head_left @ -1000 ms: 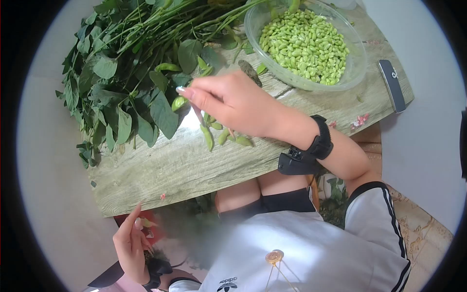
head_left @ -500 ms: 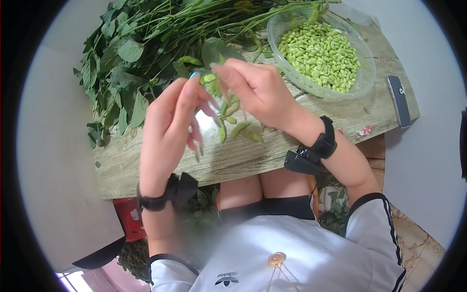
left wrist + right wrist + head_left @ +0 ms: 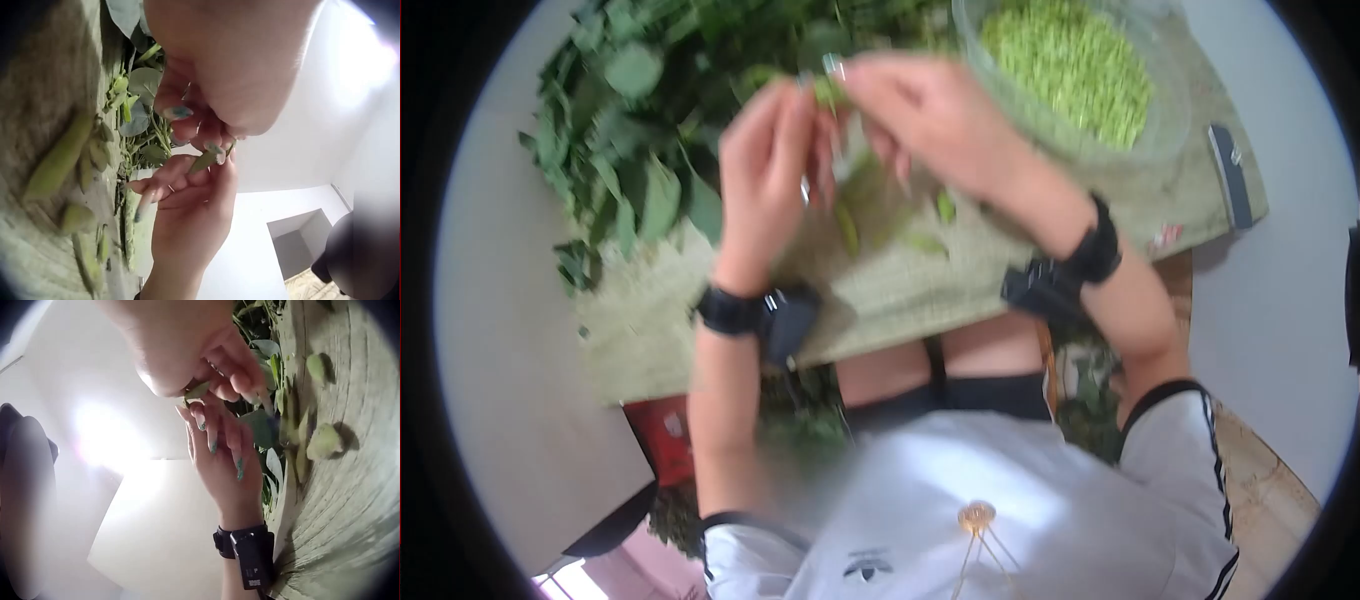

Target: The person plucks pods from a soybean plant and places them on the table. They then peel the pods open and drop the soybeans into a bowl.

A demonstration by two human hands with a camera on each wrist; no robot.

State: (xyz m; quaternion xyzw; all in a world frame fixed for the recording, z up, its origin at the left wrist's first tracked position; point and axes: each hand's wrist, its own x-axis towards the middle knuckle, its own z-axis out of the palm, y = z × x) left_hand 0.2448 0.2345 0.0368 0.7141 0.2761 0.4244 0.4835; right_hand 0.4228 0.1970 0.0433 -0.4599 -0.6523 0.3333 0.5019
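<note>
A green bean pod [image 3: 828, 92] is held between both hands above the table. My left hand [image 3: 768, 180] pinches one end with thumb and fingertips; my right hand [image 3: 945, 125] pinches the other. In the left wrist view, the pod [image 3: 203, 162] shows between the right hand [image 3: 194, 228] and the painted nails of the left. From the right wrist view, the pod [image 3: 199, 391] sits at the fingertips of the left hand [image 3: 228, 465]. Loose pods [image 3: 847, 230] lie on the wood below, one plump pod [image 3: 325, 442] close to the right wrist camera.
Leafy bean stalks [image 3: 635, 130] heap over the table's back left. A clear plastic bowl [image 3: 1040, 120] of shelled green beans stands back right. A phone [image 3: 1231, 175] lies at the table's right edge. Below the left front edge sits a red container [image 3: 662, 440].
My left hand has risen from below the table's front edge to meet the right hand. Both hands have since shifted a little toward the back of the table, over the stalks' edge.
</note>
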